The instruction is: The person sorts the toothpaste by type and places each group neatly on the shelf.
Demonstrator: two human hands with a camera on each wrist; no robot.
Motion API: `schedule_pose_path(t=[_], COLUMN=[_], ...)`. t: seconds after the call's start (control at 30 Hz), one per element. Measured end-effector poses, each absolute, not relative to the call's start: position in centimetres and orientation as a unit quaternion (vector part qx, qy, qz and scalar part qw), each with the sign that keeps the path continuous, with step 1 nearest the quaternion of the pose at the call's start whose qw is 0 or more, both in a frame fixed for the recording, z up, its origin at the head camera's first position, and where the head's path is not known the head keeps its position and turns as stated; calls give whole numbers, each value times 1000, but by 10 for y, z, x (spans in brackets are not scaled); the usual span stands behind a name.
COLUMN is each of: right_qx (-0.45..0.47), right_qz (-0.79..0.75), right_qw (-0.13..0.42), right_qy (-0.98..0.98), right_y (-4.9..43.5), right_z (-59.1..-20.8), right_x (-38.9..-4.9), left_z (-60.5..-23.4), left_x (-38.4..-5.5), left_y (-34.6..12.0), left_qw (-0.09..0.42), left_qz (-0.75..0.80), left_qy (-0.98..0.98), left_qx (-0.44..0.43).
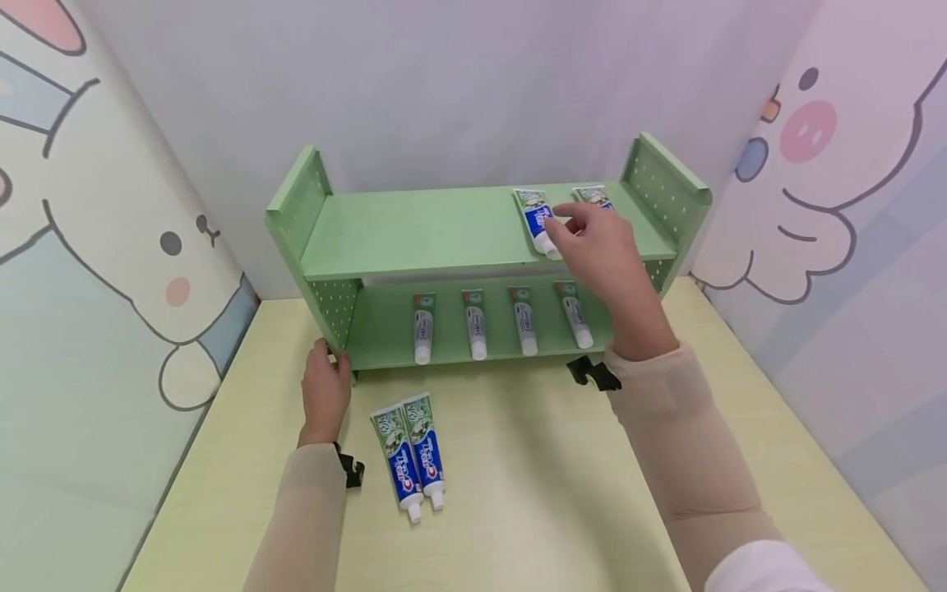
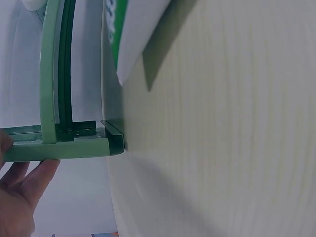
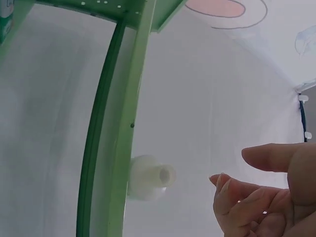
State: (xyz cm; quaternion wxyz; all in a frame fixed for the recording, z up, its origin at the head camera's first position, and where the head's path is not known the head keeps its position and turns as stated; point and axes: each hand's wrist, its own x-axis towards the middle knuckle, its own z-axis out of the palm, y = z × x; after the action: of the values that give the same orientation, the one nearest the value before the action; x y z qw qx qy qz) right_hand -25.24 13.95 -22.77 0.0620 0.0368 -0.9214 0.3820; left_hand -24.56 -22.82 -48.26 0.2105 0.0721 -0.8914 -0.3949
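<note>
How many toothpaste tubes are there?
8 that I can see: two tubes on the top shelf, four tubes on the lower shelf, and another two tubes on the table. More could be hidden behind the right hand.

The shelf [image 1: 399, 234] is pale green, the larger tubes [image 1: 405, 458] green-and-blue.

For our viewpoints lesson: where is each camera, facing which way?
Head: head-worn, looking forward and down at the green shelf; left hand, right hand and sleeves show.
Left wrist: worn there, facing tabletop and shelf; left hand shows.
Right wrist: worn there, facing the shelf's edge; right hand shows.
Both wrist views share the shelf.
</note>
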Motion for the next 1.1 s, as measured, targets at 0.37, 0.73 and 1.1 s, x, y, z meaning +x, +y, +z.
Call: schedule_pose_path(t=[0.37,0.73,1.1], right_qx=[58,129,134], right_qz=[404,360,354], right_qw=[47,-39,-94], right_qy=[-912,-923,-921], right_y=[130,119,110], right_z=[-237,-268,-312], right_x=[-233,-223,-221], left_z=[-482,-482,-484], left_x=[-247,-248,-246], left_y=[-229,-229,-227], left_qw=[212,212,212], left_qz=[-397,-397,-397], left_qy=[-890,-889,-890], left_qx=[78,80,78])
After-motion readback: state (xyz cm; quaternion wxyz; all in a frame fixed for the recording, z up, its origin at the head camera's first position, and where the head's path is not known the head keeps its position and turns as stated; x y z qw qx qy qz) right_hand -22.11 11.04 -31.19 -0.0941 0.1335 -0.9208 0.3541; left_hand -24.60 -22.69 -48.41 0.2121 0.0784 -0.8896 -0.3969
